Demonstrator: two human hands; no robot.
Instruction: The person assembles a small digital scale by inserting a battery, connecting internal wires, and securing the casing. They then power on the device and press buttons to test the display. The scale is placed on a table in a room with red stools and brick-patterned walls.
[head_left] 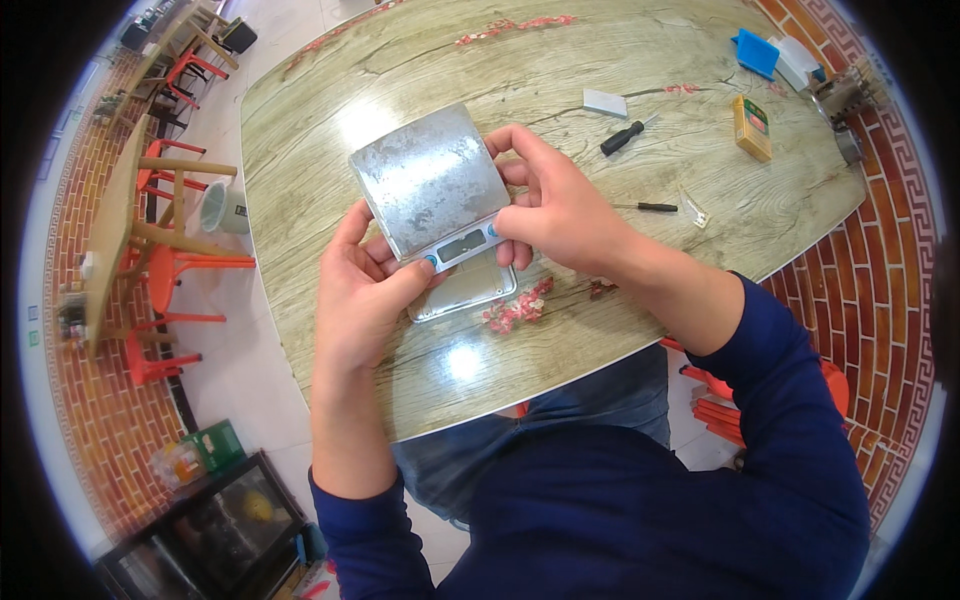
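Observation:
Between my two hands is a small digital scale (432, 178) with a worn, silvery metal top and a narrow display strip along its near edge. My left hand (362, 285) grips its near left corner, the thumb by a blue button. My right hand (560, 205) holds the right side, its thumb by the other blue button; the remaining fingers curl partly out of sight behind it. The display looks grey, and I cannot make out any reading. Below the scale, a pale shallow cover or tray (465, 292) lies on the wood-patterned table, partly hidden.
To the right lie a black-handled screwdriver (622, 138), a thinner screwdriver (656, 207), a small clear plastic piece (694, 208) and a white block (605, 102). Farther right are a yellow box (752, 130) and a blue tray (756, 53). Red stools (165, 275) stand left of the table.

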